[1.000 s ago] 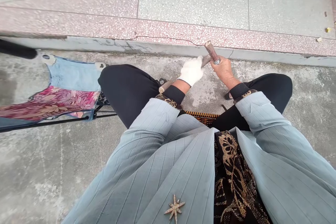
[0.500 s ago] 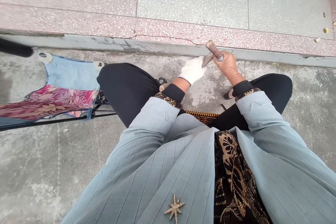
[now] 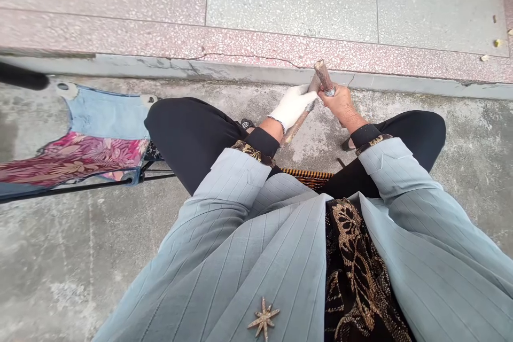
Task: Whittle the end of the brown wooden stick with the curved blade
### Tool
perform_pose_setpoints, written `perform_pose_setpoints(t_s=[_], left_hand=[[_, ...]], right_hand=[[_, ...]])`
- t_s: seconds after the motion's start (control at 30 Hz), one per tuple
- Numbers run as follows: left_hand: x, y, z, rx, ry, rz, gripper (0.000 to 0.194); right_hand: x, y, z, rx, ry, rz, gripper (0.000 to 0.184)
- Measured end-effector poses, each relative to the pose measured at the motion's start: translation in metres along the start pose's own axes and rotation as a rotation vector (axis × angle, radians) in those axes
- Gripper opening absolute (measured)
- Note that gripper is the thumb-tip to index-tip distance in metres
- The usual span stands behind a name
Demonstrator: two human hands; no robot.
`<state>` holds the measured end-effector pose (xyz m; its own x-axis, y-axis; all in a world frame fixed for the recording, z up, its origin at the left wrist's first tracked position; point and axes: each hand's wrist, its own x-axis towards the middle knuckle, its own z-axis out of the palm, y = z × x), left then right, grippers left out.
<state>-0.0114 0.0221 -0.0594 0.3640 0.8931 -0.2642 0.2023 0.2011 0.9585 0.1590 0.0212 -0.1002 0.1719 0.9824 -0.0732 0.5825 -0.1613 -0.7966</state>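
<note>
My left hand (image 3: 294, 106), in a white knit glove, is closed around a rough wooden stick (image 3: 294, 131) that slants from the curb edge down past my wrist. A band of metal wire shows on this stick just below the glove. My bare right hand (image 3: 340, 102) is wrapped around a second, thicker wooden stick (image 3: 321, 70) with wire wound round it at my thumb. Its pale cut end points up and away from me. Both hands are close together, and the upper parts of the sticks lie side by side. The lower part of the right stick is hidden by my hand.
A raised terrazzo ledge (image 3: 256, 45) with a cracked edge runs across ahead. At left stands a folding chair (image 3: 96, 144) with blue and floral fabric. Under me is a woven seat (image 3: 308, 177). Rough concrete ground (image 3: 120, 246) lies around my legs.
My left hand has shifted slightly, and its stick now shows more clearly above and below the glove. The right hand has moved a little left and lower, closer to the left.
</note>
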Motion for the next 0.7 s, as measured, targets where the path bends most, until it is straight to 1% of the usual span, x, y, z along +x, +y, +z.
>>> perform_pose_setpoints(t_s=[0.17, 0.33, 0.43, 0.57, 0.7], left_hand=[[-0.002, -0.003, 0.002, -0.106, -0.041, -0.021, 0.021], [0.002, -0.011, 0.004, -0.183, -0.056, -0.07, 0.015], [0.001, -0.011, 0.006, -0.254, -0.085, -0.057, 0.013], [-0.005, -0.004, 0.008, -0.318, -0.123, -0.09, 0.012], [-0.009, 0.003, 0.006, -0.35, -0.178, -0.122, 0.017]], right_hand=[[0.002, 0.004, 0.001, -0.076, 0.063, -0.13, 0.018], [0.001, 0.008, 0.004, -0.128, 0.1, -0.182, 0.016], [0.003, 0.011, 0.002, -0.167, 0.101, -0.227, 0.011], [0.011, 0.017, -0.008, -0.225, 0.11, -0.26, 0.011], [0.02, 0.021, -0.027, -0.245, 0.128, -0.325, 0.014]])
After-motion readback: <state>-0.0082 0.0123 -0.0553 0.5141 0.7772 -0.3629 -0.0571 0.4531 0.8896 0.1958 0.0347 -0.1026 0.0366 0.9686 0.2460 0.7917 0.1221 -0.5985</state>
